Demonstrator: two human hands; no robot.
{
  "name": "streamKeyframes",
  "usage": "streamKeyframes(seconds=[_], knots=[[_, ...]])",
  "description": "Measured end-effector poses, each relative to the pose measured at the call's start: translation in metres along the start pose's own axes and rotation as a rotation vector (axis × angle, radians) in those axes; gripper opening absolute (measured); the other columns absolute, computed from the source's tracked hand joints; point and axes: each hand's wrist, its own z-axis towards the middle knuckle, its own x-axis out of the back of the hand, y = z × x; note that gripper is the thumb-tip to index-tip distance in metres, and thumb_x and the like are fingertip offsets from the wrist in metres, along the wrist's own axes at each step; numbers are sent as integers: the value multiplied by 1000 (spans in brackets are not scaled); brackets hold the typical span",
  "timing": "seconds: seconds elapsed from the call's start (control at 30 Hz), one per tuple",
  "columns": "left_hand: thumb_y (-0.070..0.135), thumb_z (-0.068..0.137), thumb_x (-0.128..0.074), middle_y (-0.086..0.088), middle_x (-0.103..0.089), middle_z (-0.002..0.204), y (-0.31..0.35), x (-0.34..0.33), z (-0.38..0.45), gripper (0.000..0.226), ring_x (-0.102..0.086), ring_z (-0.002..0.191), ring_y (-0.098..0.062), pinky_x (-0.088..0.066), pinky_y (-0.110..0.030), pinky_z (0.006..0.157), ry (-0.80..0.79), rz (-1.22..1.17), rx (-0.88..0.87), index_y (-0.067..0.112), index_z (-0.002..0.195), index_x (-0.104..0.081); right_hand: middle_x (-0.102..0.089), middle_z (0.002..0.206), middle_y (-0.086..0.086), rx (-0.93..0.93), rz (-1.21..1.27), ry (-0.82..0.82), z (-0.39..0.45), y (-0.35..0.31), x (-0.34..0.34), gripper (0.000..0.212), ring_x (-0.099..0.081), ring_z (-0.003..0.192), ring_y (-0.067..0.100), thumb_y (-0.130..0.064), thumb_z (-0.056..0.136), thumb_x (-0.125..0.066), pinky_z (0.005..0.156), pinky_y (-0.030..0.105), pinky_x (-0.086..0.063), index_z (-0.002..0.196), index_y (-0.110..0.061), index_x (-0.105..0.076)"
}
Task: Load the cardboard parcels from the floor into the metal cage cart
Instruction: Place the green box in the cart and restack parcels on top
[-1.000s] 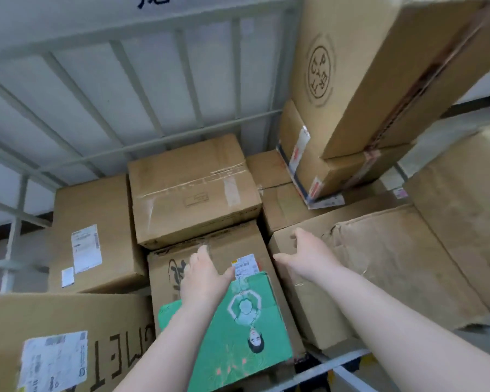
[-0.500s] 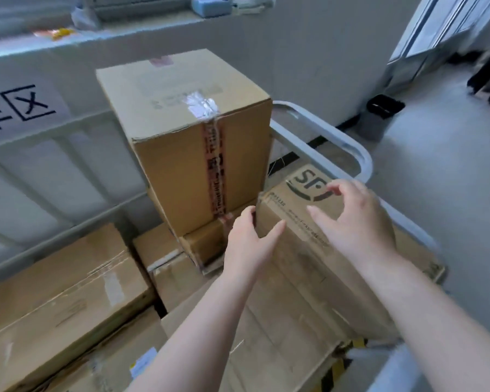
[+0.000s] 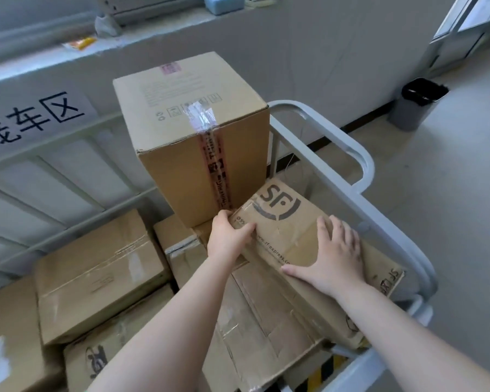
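Observation:
A worn cardboard parcel with an SF logo [image 3: 289, 222] lies tilted in the right corner of the grey metal cage cart [image 3: 348, 154]. My left hand [image 3: 228, 236] grips its near left edge. My right hand [image 3: 334, 257] presses flat on its top face, fingers spread. A tall box with red printed tape [image 3: 193, 137] stands upright just behind it, stacked on smaller boxes. Several more cardboard parcels [image 3: 96, 273] fill the cart floor to the left and below.
The cart's back rails [image 3: 68, 176] run along a grey wall bearing a sign with black characters [image 3: 31, 117]. A dark waste bin [image 3: 416, 103] stands on the floor at the right. A window ledge with small items runs above.
My view rose from the boxes low in the cart to its top right corner. Both hands moved from the lower boxes onto the SF parcel and now hold it.

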Motion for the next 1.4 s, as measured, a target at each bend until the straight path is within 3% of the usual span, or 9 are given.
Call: streamKeyframes(seconds=[0.3, 0.37, 0.47, 0.57, 0.7, 0.93, 1.07, 1.23, 1.4], knots=[[54, 71, -71, -3, -59, 115, -100, 92, -64, 61, -62, 98, -19, -55, -41, 85, 130, 25, 251, 18, 119, -58, -2, 159, 2, 395, -86, -115, -24, -72, -22, 118, 1, 146, 23, -83, 63, -53, 119, 42, 4, 152, -21, -5], [54, 71, -71, -2, -62, 108, -118, 104, -71, 50, -62, 94, -17, -55, -37, 79, 126, 43, 265, 20, 106, -60, -5, 160, 4, 232, -91, -47, -26, -73, -23, 114, -2, 147, 25, -83, 66, -49, 118, 51, -1, 152, -21, -7], [44, 75, -73, 2, -62, 114, -133, 111, -75, 44, -60, 103, -15, -51, -33, 87, 65, -54, 227, 21, 110, -60, 2, 160, 13, -281, 154, -135, -25, -56, -15, 129, -1, 146, 37, -81, 60, -55, 114, 57, -14, 152, -11, 3], [28, 81, -72, 12, -64, 105, -135, 112, -79, 44, -58, 106, -13, -49, -24, 86, 3, -208, 186, 21, 123, -59, -24, 150, 22, -423, 358, -195, -22, -49, -7, 117, -33, 132, 45, -65, 63, -72, 103, 56, -37, 148, -11, -13], [36, 77, -73, 15, -57, 84, -159, 143, -83, 31, -58, 90, -15, -51, -31, 80, 189, -243, 259, 24, 99, -55, -37, 140, 20, -238, 384, -115, -29, -107, -18, 104, -43, 123, 41, -54, 66, -78, 93, 49, -43, 145, -15, -22], [58, 71, -71, 2, -57, 106, -271, 252, -88, 65, -57, 99, -19, -52, -38, 85, 410, -146, 476, 16, 114, -48, -32, 143, 12, 152, 344, -187, -42, -268, -82, 113, -40, 128, 35, -58, 68, -74, 98, 48, -43, 150, -26, -4], [57, 71, -72, 2, -58, 105, -332, 289, -81, 65, -59, 102, -22, -51, -39, 86, 513, -128, 527, 14, 115, -48, -28, 147, 11, 257, 337, -254, -39, -334, -132, 116, -39, 130, 34, -56, 69, -74, 103, 48, -41, 151, -25, 1], [47, 76, -72, -8, -59, 116, -417, 274, -61, 65, -57, 109, -28, -48, -35, 84, 483, -172, 636, 7, 120, -45, -24, 150, 7, 291, 316, -359, -27, -370, -217, 116, -40, 131, 32, -56, 69, -74, 102, 43, -44, 151, -28, 4], [37, 80, -72, -16, -53, 131, -479, 228, -50, 69, -53, 118, -32, -46, -36, 87, 266, -96, 782, 2, 129, -39, -25, 148, 14, 237, 130, -602, -17, -355, -289, 111, -47, 125, 32, -42, 81, -69, 101, 40, -42, 148, -31, 19]])
